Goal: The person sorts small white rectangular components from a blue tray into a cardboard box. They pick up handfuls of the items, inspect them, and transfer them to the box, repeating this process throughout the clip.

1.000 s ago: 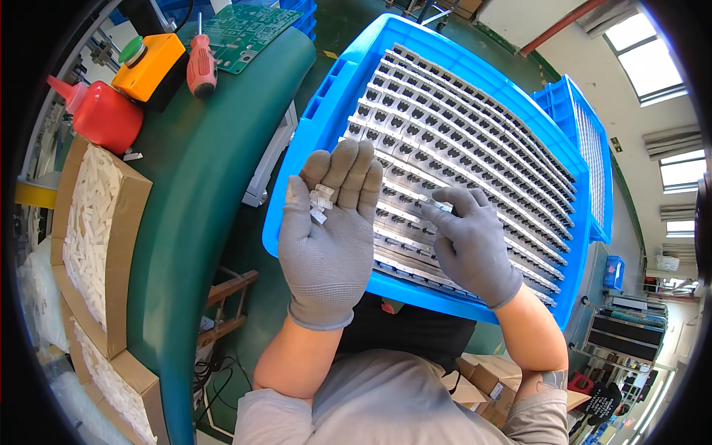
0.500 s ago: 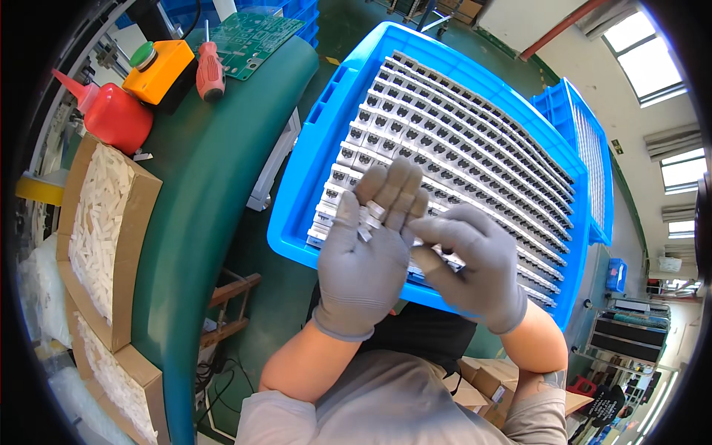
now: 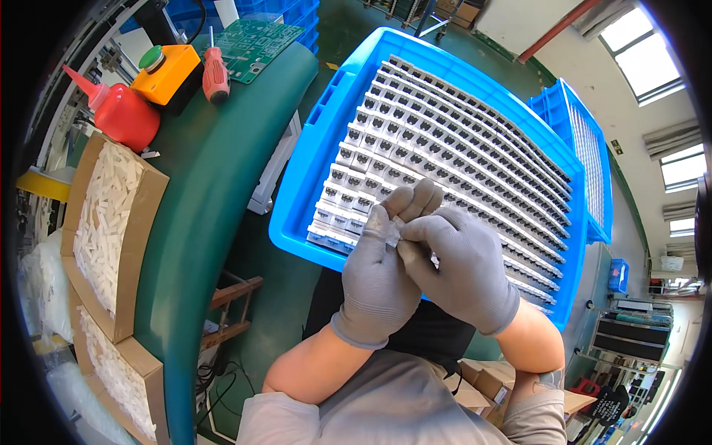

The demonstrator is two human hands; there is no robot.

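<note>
My left hand [image 3: 380, 285], in a grey glove, is curled palm-up around a few small white plastic pieces [image 3: 393, 231]. My gloved right hand [image 3: 471, 271] is closed in a pinch, its thumb and forefinger against those pieces at the left fingertips. A bit of white also shows between the right hand's lower fingers. Both hands are over the near edge of a blue plastic crate [image 3: 297, 185]. Inside it stand long rows of white modules [image 3: 445, 152] with black parts on top. The glove fingers hide most of the small pieces.
On the left, a green-topped bench [image 3: 200, 222] carries a red squeeze bottle [image 3: 126, 119], a yellow box with a green button [image 3: 167, 74], a screwdriver [image 3: 215, 78] and a green circuit board [image 3: 256, 48]. Cardboard boxes [image 3: 141, 245] of white pieces stand beside it. Another blue crate [image 3: 549, 107] lies beyond.
My left hand has gone from flat and open to curled around the white pieces. My right hand has shifted slightly left, its fingertips now meeting them.
</note>
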